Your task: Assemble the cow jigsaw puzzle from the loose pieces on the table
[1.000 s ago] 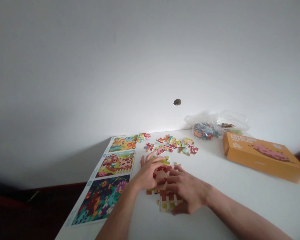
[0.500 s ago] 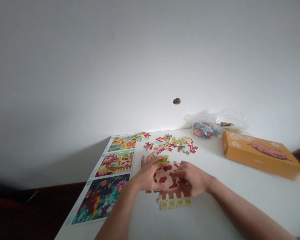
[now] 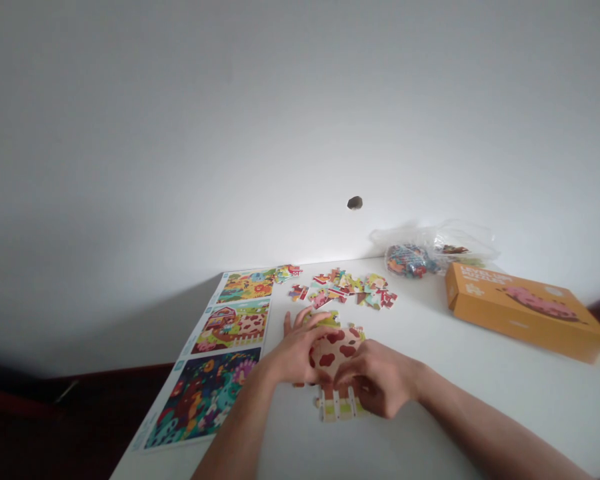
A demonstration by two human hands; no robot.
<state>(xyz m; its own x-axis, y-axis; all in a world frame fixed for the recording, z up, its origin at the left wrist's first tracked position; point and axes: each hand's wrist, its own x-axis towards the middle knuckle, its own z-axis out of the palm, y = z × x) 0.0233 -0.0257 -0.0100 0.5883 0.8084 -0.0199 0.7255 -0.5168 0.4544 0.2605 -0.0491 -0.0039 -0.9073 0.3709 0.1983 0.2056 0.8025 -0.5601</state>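
Observation:
A partly joined jigsaw puzzle [image 3: 336,349] lies flat on the table, showing a cream cow with dark red patches above a white fence on green. Around its left side rests my left hand [image 3: 300,353], fingers spread, thumb at the lower left of the cow. My right hand [image 3: 380,377] is curled over the lower right part, its index finger bent down onto the puzzle near the top of the fence. Its other fingers are tucked in, and whether they hold a piece is hidden. The two hands nearly meet at the cow's lower edge.
Loose puzzle pieces [image 3: 340,287] lie behind the hands. A picture sheet [image 3: 220,360] with three scenes runs along the left edge of the white table. Clear plastic bags [image 3: 410,257] of pieces stand by the wall. An orange puzzle box [image 3: 525,310] is at right.
My right hand has slid down and slightly left over the puzzle, from the cow's right side toward the fence. My left hand stays about where it was.

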